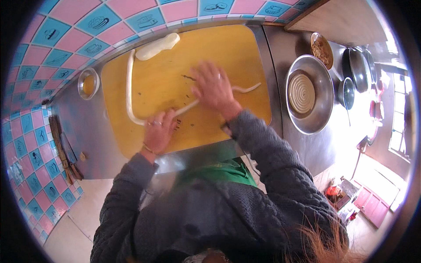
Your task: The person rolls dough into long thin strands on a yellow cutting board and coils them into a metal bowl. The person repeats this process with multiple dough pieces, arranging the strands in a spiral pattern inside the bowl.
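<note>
A long, thin dough rope [129, 87] lies on a yellow oiled board [237, 48], bent at the near left and trailing to a thin tail on the right. My left hand [158, 130] rests over the rope near its bend, fingers stretched forward. Farther right, my right hand [213, 85] lies across the rope with its fingers apart, the palm hiding the stretch beneath it. Neither hand is closed round the dough. At the board's far left edge sits a thick, pale lump of dough [158, 46].
A steel bowl [325, 116] holding a dough coil [301, 93] stands right of the board. Behind it is a bowl of brownish filling [322, 51]; more bowls [358, 70] follow rightward. A small bowl of yellow liquid [89, 84] stands left. Tiled wall [105, 19] borders the counter.
</note>
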`<state>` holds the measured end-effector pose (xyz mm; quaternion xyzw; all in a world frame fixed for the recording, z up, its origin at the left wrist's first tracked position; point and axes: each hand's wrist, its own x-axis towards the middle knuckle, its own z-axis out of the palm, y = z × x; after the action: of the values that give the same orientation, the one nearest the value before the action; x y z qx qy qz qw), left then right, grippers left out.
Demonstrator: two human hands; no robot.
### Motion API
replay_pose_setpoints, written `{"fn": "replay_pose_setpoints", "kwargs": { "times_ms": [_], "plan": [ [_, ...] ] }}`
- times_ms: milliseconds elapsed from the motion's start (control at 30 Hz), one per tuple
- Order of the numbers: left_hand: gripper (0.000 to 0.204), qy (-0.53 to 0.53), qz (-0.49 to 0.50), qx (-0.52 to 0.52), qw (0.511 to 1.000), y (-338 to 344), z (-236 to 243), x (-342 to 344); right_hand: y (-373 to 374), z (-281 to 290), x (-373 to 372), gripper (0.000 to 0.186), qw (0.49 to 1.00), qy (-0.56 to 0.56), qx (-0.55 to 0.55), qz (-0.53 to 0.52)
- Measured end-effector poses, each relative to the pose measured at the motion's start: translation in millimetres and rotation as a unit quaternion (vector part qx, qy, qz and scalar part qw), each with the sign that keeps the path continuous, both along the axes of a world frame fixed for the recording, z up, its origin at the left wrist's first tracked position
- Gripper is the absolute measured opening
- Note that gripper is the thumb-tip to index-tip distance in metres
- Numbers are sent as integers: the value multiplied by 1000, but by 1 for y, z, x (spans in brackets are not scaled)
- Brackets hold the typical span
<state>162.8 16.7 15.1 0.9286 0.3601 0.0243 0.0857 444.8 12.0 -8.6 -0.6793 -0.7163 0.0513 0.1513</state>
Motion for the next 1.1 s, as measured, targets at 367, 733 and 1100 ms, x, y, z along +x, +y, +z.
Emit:
{"fn": "replay_pose_setpoints", "kwargs": {
  "times_ms": [367, 733, 1100],
  "plan": [
    [23, -69, -84, -1, 994, 10, 14, -91, -82, -14, 21, 72, 994, -49, -24, -98],
    [28, -145, -64, 5, 987, 32, -1, -76, 7, 16, -117, 69, 997, 21, 29, 67],
    [20, -9, -24, 15, 1000, 75, 14, -133, 47, -8, -74, 69, 999, -14, 26, -24]
  ]
}}
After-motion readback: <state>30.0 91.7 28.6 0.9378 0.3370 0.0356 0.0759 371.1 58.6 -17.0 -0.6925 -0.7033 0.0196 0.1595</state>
